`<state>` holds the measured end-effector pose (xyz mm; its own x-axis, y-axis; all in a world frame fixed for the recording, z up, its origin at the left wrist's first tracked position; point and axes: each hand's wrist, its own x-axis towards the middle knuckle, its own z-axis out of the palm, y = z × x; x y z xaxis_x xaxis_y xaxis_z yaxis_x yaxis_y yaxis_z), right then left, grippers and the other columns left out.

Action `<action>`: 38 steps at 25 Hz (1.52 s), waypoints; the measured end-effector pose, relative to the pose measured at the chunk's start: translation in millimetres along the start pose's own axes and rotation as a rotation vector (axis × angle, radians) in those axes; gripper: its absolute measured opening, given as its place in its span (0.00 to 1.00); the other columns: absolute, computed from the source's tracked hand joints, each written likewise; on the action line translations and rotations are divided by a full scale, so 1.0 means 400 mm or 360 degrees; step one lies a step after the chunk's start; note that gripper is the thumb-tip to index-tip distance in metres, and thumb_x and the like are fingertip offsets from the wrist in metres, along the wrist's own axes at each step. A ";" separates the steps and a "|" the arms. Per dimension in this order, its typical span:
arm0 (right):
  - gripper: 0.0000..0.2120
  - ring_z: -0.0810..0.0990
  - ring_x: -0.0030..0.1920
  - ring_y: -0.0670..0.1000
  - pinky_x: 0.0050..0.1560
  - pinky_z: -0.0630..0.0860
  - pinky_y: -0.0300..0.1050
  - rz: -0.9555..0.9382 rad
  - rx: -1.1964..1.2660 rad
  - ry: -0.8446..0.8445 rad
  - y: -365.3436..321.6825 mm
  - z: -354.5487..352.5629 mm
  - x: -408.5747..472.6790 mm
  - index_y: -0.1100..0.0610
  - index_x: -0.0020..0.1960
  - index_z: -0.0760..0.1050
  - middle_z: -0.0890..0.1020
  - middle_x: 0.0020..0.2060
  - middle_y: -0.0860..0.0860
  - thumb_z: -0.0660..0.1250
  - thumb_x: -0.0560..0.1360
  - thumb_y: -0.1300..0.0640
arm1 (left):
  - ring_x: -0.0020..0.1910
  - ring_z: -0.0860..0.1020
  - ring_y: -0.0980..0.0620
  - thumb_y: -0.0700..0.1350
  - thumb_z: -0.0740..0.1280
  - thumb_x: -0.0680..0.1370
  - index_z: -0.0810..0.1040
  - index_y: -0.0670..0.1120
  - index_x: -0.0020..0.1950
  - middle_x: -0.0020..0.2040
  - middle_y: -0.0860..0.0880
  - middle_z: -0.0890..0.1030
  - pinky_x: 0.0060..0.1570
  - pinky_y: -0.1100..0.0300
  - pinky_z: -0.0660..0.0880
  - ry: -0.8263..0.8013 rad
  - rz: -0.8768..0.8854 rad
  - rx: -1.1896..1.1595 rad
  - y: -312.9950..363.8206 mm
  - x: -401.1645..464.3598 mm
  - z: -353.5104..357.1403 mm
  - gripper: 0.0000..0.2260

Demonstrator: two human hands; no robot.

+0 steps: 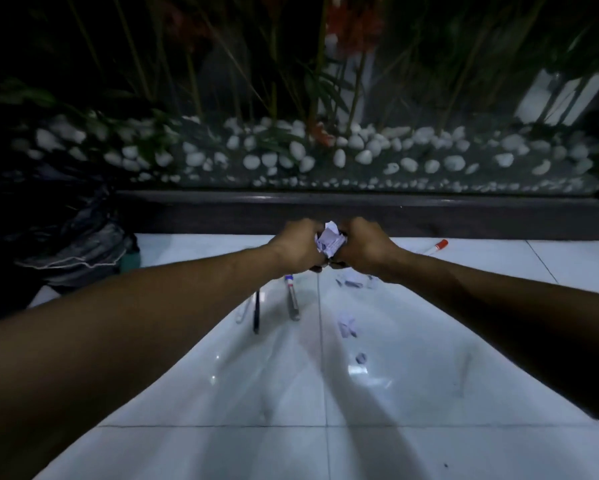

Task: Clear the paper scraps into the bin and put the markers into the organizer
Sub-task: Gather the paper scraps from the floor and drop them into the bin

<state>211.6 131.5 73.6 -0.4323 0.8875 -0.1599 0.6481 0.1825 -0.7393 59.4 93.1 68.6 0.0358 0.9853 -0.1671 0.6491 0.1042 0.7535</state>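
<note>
Head view has both hands pressed together above the white tiled floor [429, 393], the left hand [296, 245] and right hand [363, 245] curled around a crumpled wad of paper [329, 240] squeezed between them. More scraps [348, 325] lie loose on the tiles below, near a blue-capped marker [292, 296], a dark pen [256, 311] and, well apart to the right, a red-capped marker [433, 247]. I'd worry the wad sheds bits on the way to the dark bag [66, 230] at left, since the grip looks loose; no organizer shows
</note>
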 end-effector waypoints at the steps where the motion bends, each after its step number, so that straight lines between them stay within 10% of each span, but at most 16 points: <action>1: 0.04 0.84 0.37 0.51 0.44 0.85 0.52 -0.0047 0.0032 0.0017 -0.051 0.001 0.022 0.61 0.40 0.82 0.85 0.37 0.58 0.72 0.67 0.60 | 0.40 0.84 0.46 0.32 0.71 0.72 0.82 0.39 0.49 0.44 0.41 0.84 0.36 0.64 0.81 0.0046 0.0015 -0.0009 0.002 -0.008 -0.056 0.07; 5: 0.04 0.77 0.32 0.44 0.28 0.72 0.31 -0.0219 -0.0281 0.0096 -0.257 -0.001 0.104 0.58 0.41 0.80 0.80 0.31 0.49 0.74 0.70 0.58 | 0.38 0.77 0.52 0.34 0.71 0.73 0.80 0.44 0.45 0.41 0.45 0.82 0.32 0.69 0.72 0.0214 0.0163 0.0094 -0.003 -0.036 -0.269 0.06; 11: 0.13 0.86 0.41 0.52 0.46 0.84 0.50 -0.0381 -0.0350 0.0055 -0.633 0.133 0.255 0.62 0.46 0.82 0.86 0.40 0.57 0.77 0.65 0.57 | 0.39 0.82 0.47 0.34 0.74 0.67 0.84 0.43 0.48 0.45 0.39 0.86 0.43 0.51 0.81 0.0561 0.0097 -0.0020 -0.140 -0.138 -0.619 0.11; 18: 0.05 0.83 0.31 0.49 0.28 0.78 0.38 -0.0494 -0.0178 -0.0242 -0.914 0.468 0.323 0.64 0.40 0.78 0.81 0.34 0.56 0.74 0.69 0.68 | 0.39 0.81 0.47 0.25 0.70 0.71 0.82 0.41 0.43 0.41 0.41 0.82 0.46 0.53 0.82 0.0701 -0.0181 -0.0316 -0.376 -0.331 -0.861 0.12; 22: 0.08 0.83 0.39 0.54 0.40 0.84 0.48 -0.0511 -0.0150 -0.0332 -0.938 0.624 0.345 0.62 0.38 0.77 0.80 0.34 0.56 0.77 0.65 0.64 | 0.37 0.78 0.52 0.34 0.75 0.70 0.81 0.42 0.49 0.43 0.45 0.81 0.31 0.64 0.76 0.0897 -0.0521 -0.0029 -0.512 -0.376 -0.893 0.10; 26: 0.18 0.85 0.47 0.59 0.49 0.84 0.57 -0.0419 -0.0231 -0.0407 -0.926 0.680 0.338 0.62 0.56 0.79 0.83 0.48 0.60 0.78 0.67 0.65 | 0.51 0.80 0.46 0.43 0.78 0.69 0.75 0.44 0.65 0.54 0.44 0.80 0.48 0.54 0.78 0.0740 -0.0829 0.0127 -0.589 -0.383 -0.906 0.26; 38: 0.25 0.81 0.55 0.55 0.57 0.77 0.47 -0.0568 -0.1020 -0.0333 -0.631 0.323 0.246 0.57 0.63 0.77 0.83 0.55 0.54 0.79 0.69 0.55 | 0.48 0.75 0.47 0.48 0.74 0.76 0.74 0.45 0.59 0.55 0.45 0.76 0.47 0.52 0.73 0.0511 -0.0469 0.0316 -0.370 -0.236 -0.737 0.16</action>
<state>-75.5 118.1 160.2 -0.7523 0.6415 -0.1503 0.6564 0.7099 -0.2554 -264.2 24.7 160.3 -0.3879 0.9129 -0.1274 0.7299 0.3886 0.5624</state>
